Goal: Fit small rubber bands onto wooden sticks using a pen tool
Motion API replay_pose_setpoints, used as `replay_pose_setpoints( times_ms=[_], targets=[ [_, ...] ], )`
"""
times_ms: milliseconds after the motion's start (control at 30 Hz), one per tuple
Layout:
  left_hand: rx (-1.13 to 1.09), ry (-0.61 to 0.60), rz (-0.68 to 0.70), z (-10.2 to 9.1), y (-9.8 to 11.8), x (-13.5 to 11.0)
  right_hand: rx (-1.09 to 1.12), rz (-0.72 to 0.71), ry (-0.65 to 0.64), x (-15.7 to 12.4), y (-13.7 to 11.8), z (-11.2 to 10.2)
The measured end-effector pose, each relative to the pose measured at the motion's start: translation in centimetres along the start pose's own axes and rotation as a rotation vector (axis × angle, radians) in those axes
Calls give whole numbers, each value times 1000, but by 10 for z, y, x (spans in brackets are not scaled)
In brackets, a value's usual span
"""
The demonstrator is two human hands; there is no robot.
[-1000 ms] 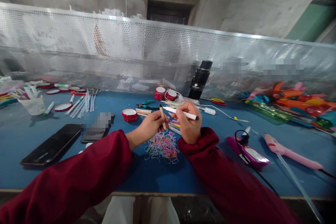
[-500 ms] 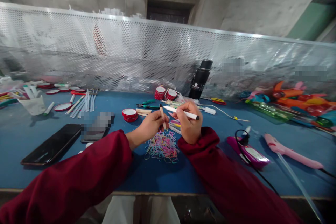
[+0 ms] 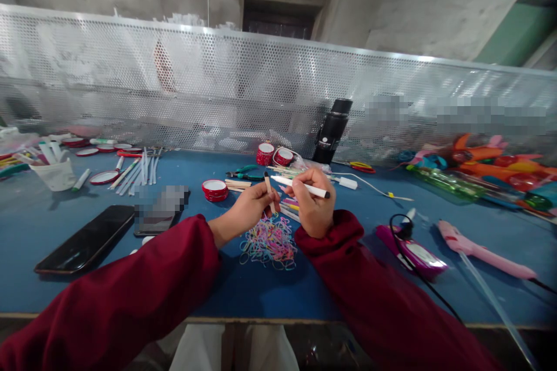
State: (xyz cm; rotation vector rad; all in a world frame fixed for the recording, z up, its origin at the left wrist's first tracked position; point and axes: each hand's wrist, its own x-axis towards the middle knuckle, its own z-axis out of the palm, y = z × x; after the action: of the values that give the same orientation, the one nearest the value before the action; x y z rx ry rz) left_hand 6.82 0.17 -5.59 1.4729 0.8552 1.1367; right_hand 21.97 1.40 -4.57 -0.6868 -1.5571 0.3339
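Pinched in my left hand (image 3: 252, 207) is a flat wooden stick (image 3: 270, 192), held nearly upright, with a dark upper tip. My right hand (image 3: 314, 200) grips a white marker (image 3: 300, 184) with a black end; its other end points left at the top of the stick. Whether the marker touches the stick I cannot tell. Below both hands lies a loose heap of colourful rubber bands (image 3: 270, 243). Several pens (image 3: 290, 208) lie between the hands, partly hidden. Just left of my left hand are more wooden sticks (image 3: 237, 185).
Two phones (image 3: 87, 237) lie at the left near a white cup of markers (image 3: 54, 173). Red round tins (image 3: 214, 189), teal pliers (image 3: 246, 173) and a black bottle (image 3: 333, 132) stand or lie behind. On the right are a purple power strip (image 3: 411, 250) and a pink glue gun (image 3: 483, 252).
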Motion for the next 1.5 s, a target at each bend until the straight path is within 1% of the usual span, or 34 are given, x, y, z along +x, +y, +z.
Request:
replay_pose_setpoints(
  times_ms=[133, 300, 467, 633, 767, 967, 1200, 1500],
  targets=[
    [-1, -4, -1, 0, -1, 0, -15, -2, -7, 0, 0, 1],
    [5, -6, 29, -1, -3, 1, -39, -21, 21, 1, -2, 0],
    [10, -16, 8, 0, -2, 0, 7, 2, 5, -1, 1, 1],
    [4, -21, 5, 0, -1, 1, -7, 11, 2, -1, 1, 2],
    [0, -32, 19, 1, -1, 0, 6, 6, 22, 0, 1, 1],
    [-2, -32, 13, 1, 0, 0, 8, 10, 10, 0, 3, 1],
    [-18, -33, 6, 2, 2, -2, -7, -13, 17, 1, -1, 0],
    [-12, -45, 12, 2, 0, 0, 2, -16, 16, 1, -1, 0]
  ],
)
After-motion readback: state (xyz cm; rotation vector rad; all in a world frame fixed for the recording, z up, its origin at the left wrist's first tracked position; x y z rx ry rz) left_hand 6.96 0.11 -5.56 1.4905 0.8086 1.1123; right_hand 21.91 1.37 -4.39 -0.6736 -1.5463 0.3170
